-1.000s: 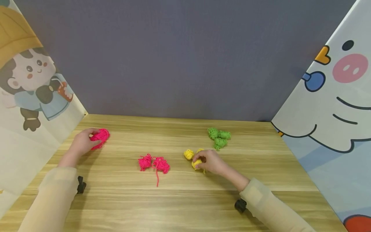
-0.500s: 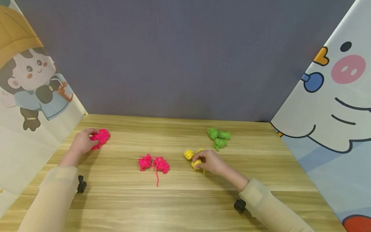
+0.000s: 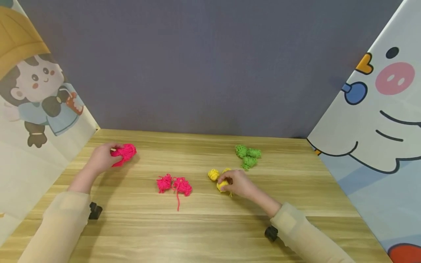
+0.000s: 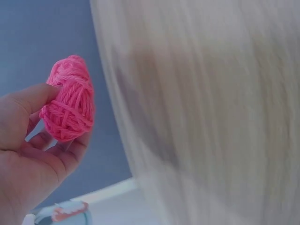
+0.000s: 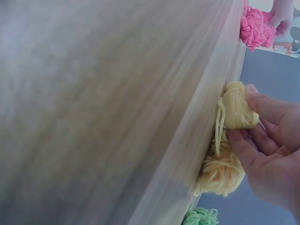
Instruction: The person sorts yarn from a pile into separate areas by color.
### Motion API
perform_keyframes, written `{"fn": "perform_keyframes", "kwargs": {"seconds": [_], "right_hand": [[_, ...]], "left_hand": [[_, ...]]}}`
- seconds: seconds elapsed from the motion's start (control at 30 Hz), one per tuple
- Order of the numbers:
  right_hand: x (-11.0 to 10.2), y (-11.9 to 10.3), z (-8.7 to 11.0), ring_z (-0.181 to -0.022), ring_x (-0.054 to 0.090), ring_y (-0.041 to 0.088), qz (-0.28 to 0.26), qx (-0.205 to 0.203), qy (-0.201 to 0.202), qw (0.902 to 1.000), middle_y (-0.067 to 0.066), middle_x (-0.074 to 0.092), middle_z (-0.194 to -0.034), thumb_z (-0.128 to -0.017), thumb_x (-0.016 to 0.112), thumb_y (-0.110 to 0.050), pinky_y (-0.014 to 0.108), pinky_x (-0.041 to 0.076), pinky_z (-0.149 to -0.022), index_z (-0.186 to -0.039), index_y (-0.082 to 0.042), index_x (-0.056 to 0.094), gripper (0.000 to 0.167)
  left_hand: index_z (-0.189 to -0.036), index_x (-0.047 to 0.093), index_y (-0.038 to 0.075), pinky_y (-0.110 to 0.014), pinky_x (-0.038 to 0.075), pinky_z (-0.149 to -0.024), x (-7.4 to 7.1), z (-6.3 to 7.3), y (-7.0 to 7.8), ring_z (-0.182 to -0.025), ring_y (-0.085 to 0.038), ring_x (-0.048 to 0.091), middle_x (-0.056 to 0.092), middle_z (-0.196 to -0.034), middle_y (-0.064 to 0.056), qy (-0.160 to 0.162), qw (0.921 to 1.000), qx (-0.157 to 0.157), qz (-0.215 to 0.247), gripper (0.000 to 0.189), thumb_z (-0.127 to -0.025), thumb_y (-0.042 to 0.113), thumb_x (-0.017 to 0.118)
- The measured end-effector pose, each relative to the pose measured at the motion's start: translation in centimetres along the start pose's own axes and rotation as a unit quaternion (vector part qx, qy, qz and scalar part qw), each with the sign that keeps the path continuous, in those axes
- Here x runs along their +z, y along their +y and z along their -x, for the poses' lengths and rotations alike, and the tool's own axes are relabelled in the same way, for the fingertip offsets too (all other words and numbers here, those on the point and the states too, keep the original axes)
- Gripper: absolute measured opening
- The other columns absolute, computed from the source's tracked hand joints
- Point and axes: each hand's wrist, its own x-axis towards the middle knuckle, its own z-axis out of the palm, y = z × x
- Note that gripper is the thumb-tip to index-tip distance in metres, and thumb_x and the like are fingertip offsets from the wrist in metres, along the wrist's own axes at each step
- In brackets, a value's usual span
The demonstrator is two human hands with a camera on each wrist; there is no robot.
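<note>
At the far left of the head view, my left hand (image 3: 101,157) grips a small pink ball of yarn (image 3: 127,152) between thumb and fingers. The left wrist view shows this yarn (image 4: 70,101) held up, strands wound lengthwise and across. My right hand (image 3: 241,183) pinches a yellow ball of yarn (image 3: 222,186) right of the table's middle. In the right wrist view a loose strand hangs from that wound yellow yarn (image 5: 238,107). Another yellow ball (image 3: 213,174) lies just left of my fingertips, and a third yellow ball (image 3: 226,170) is partly hidden behind my right hand.
Two pink yarn balls (image 3: 182,186) lie mid-table, one trailing a strand toward me. Three green yarn balls (image 3: 250,162) sit clustered at the back right. A grey panel (image 3: 204,65) closes off the wooden table's (image 3: 197,233) back, with printed panels along both sides.
My left hand has moved rightward and slightly away from me, carrying the pink yarn ball up off the table. My right hand stays in place on the yellow ball.
</note>
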Motion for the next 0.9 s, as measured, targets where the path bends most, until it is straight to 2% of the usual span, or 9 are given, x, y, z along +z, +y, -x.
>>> {"fn": "perform_keyframes", "kwargs": {"seconds": [0.2,0.33,0.47,0.67,0.9], "right_hand": [[0.0,0.0,0.1,-0.071,0.051,0.007,0.002,0.001,0.006,1.0000,-0.002,0.069,-0.094,-0.074,0.079,-0.010,0.020,0.046,-0.060,-0.087,-0.015,0.070,0.016],[0.0,0.0,0.1,-0.071,0.052,0.008,0.000,0.004,0.005,1.0000,-0.002,0.069,-0.094,-0.075,0.079,-0.010,0.021,0.046,-0.059,-0.087,-0.015,0.070,0.016],[0.0,-0.1,0.1,-0.070,0.051,0.008,-0.002,0.005,0.003,1.0000,-0.001,0.069,-0.095,-0.075,0.079,-0.010,0.021,0.046,-0.059,-0.087,-0.015,0.070,0.015],[0.1,-0.1,0.1,-0.069,0.051,0.008,-0.005,-0.001,0.004,1.0000,0.000,0.069,-0.096,-0.075,0.078,-0.010,0.021,0.046,-0.058,-0.087,-0.014,0.070,0.015],[0.1,0.0,0.0,-0.067,0.050,0.007,-0.003,-0.005,0.009,0.9999,-0.001,0.069,-0.095,-0.075,0.079,-0.011,0.021,0.045,-0.057,-0.086,-0.015,0.070,0.015]], "left_hand": [[-0.111,0.059,-0.004,-0.028,0.050,-0.062,-0.2,0.2,2.2,-0.090,-0.037,0.061,0.062,-0.104,-0.027,-0.002,0.9995,0.013,0.027,0.032,-0.082,0.006,0.067],[-0.113,0.058,-0.002,-0.028,0.050,-0.060,-0.3,0.6,3.7,-0.088,-0.034,0.060,0.061,-0.104,-0.024,-0.003,0.9992,0.017,0.035,0.032,-0.083,0.006,0.066],[-0.113,0.059,0.000,-0.032,0.051,-0.064,-0.2,1.1,5.3,-0.089,-0.034,0.059,0.060,-0.107,-0.022,0.002,0.9990,0.032,0.032,0.032,-0.083,0.007,0.067],[-0.109,0.061,0.001,-0.040,0.053,-0.069,0.1,1.6,7.5,-0.087,-0.032,0.060,0.059,-0.109,-0.020,0.024,0.9965,0.069,0.040,0.029,-0.081,0.003,0.068],[-0.104,0.064,0.003,-0.036,0.052,-0.066,0.5,2.3,9.6,-0.082,-0.026,0.058,0.061,-0.105,-0.017,0.062,0.9896,0.125,0.034,0.029,-0.076,-0.002,0.071]]}}
